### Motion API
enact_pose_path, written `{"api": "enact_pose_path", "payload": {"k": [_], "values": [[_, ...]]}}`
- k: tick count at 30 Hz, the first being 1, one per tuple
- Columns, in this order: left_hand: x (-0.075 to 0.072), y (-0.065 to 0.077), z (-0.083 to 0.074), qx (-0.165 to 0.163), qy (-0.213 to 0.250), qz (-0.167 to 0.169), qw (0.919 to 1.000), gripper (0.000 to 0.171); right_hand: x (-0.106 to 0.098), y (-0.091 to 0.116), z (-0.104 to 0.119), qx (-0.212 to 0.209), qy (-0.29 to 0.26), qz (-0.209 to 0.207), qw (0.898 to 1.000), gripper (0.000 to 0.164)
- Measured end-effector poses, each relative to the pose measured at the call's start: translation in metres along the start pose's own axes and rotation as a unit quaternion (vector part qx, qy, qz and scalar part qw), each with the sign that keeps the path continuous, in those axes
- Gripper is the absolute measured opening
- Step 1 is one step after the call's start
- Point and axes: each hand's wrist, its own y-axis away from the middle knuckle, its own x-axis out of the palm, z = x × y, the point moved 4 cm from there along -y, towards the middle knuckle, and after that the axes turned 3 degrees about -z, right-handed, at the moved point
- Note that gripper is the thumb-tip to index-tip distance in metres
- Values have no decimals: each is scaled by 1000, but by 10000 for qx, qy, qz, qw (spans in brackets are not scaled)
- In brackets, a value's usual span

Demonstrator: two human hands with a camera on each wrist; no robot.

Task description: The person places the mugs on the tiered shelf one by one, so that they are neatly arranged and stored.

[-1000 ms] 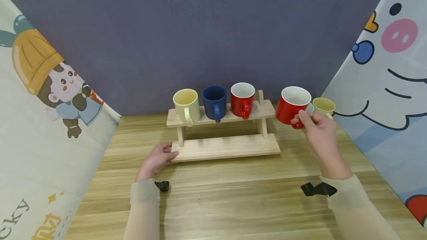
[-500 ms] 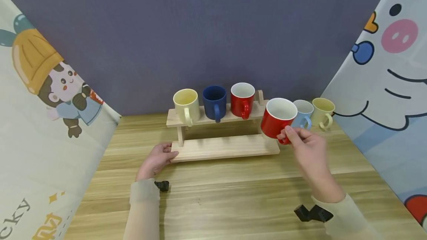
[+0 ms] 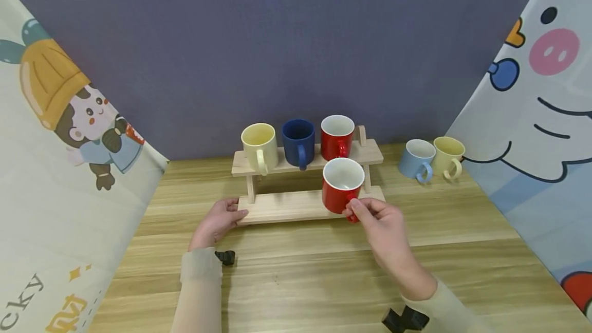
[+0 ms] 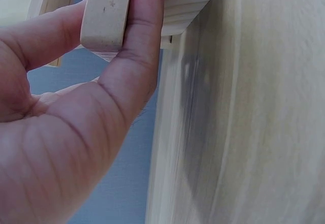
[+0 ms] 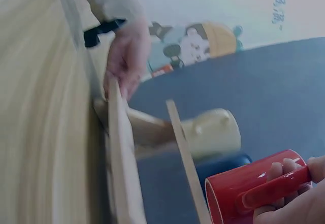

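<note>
My right hand (image 3: 388, 230) pinches the handle of a red mug (image 3: 334, 195) with a white inside. The mug hangs upright over the right part of the two-tier wooden shelf's lower board (image 3: 282, 206); whether its base touches the board cannot be seen. In the right wrist view, fingers wrap the red handle (image 5: 277, 188). My left hand (image 3: 219, 224) grips the left end of that board, thumb on top; the left wrist view shows the board end (image 4: 105, 18) between thumb and fingers. Along the upper board stand a pale yellow mug (image 3: 254, 150), a dark blue mug (image 3: 292, 152) and another red mug (image 3: 330, 143).
On the table (image 3: 287, 281) to the right of the shelf stand a light blue mug (image 3: 413, 163) and a second pale yellow mug (image 3: 445, 157). A dark back wall (image 3: 296, 40) rises behind the shelf, with printed panels at both sides.
My right hand has carried the red mug leftward and down, from beside the shelf to over its lower board. The light blue mug has come into full view. My left hand stays put.
</note>
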Motion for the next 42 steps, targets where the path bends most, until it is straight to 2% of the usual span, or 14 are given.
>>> {"api": "enact_pose_path", "payload": {"k": [12, 21, 25, 30, 36, 42], "values": [[2, 3, -2, 56, -92, 55, 9999, 66, 61, 19, -18, 75, -116, 503, 9986, 17], [5, 2, -2, 105, -50, 61, 9999, 64, 102, 24, -41, 242, -212, 628, 9975, 18], [5, 2, -3, 139, -7, 65, 9999, 64, 117, 25, -51, 201, -346, 648, 9971, 18], [4, 2, -3, 118, -10, 43, 9999, 64, 135, 28, -62, 340, -461, 619, 9964, 16], [4, 1, -3, 141, -43, -31, 9999, 65, 154, 25, -64, 485, -332, 587, 9965, 14], [4, 0, -4, 194, -82, -14, 9998, 65, 164, 24, -68, 598, -330, 675, 9954, 14]]}}
